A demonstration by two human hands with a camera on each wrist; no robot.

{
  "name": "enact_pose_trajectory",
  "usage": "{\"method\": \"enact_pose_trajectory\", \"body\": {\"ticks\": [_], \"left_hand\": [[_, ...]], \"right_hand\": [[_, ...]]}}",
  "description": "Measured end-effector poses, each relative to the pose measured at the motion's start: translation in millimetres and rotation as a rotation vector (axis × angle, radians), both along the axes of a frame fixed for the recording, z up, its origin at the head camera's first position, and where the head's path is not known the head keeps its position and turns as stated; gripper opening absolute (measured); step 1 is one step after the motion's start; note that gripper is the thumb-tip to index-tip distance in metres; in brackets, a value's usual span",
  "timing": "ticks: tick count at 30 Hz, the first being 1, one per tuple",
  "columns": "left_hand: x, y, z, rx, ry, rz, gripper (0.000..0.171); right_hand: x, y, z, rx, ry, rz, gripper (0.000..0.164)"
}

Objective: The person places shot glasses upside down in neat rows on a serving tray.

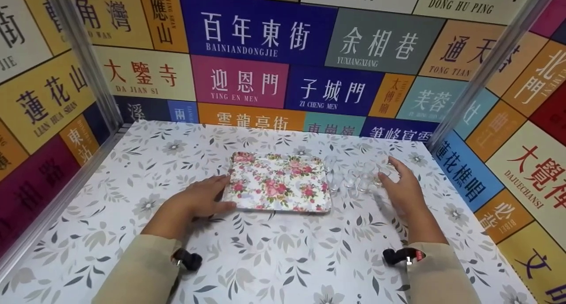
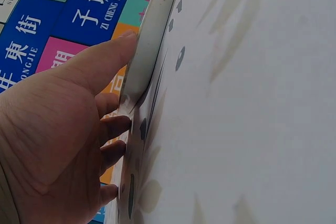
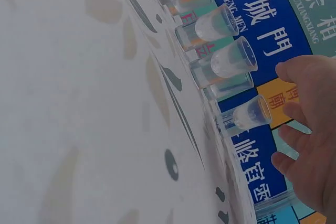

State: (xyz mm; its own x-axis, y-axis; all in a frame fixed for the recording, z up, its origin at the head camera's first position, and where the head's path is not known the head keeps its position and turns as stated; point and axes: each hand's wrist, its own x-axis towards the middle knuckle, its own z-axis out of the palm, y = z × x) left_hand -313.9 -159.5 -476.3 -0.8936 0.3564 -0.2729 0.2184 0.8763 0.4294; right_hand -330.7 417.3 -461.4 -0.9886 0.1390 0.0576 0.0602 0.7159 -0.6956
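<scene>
A rectangular tray (image 1: 276, 182) with pink roses on white lies flat on the tabletop in the head view. At its left edge rests my left hand (image 1: 203, 197), thumb by the near corner and fingers further back. In the left wrist view, the thumb of my left hand (image 2: 58, 114) reaches the tray's pale side (image 2: 149, 40). Several small clear cups (image 1: 353, 178) stand upright just right of the tray. Close to the rightmost ones, my right hand (image 1: 404, 187) holds nothing, thumb and fingers apart. The right wrist view shows one cup (image 3: 247, 116) beside my right hand (image 3: 315, 129).
A white cloth with grey leaves and flowers covers the table (image 1: 283, 255). Behind it stands a wall (image 1: 261, 30) of coloured panels with Chinese lettering. Clear upright side panels edge the table at left (image 1: 84, 61) and right (image 1: 491, 61).
</scene>
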Motion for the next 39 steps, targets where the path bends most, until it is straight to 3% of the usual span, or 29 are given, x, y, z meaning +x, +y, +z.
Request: {"method": "enact_pose_trajectory", "body": {"ticks": [11,22,33,39], "left_hand": [[-1.6,-1,-1.2,-0.003,-0.004,-0.003,0.102],[-0.6,-2,-1.1,-0.002,-0.013,0.005,0.105],[-4.3,1,-2.3,-0.009,-0.028,0.045,0.106],[-1.9,0,-2.1,-0.001,-0.023,0.032,0.105]], "right_hand": [[-6.1,12,-13.8,-0.128,0.016,-0.006,0.086],[-17.1,19,-27.2,-0.196,-0.101,-0.091,0.08],[-25.6,25,-35.5,-0.093,-0.139,-0.089,0.078],[-27.0,24,-37.2,-0.017,-0.138,-0.064,0.072]]}}
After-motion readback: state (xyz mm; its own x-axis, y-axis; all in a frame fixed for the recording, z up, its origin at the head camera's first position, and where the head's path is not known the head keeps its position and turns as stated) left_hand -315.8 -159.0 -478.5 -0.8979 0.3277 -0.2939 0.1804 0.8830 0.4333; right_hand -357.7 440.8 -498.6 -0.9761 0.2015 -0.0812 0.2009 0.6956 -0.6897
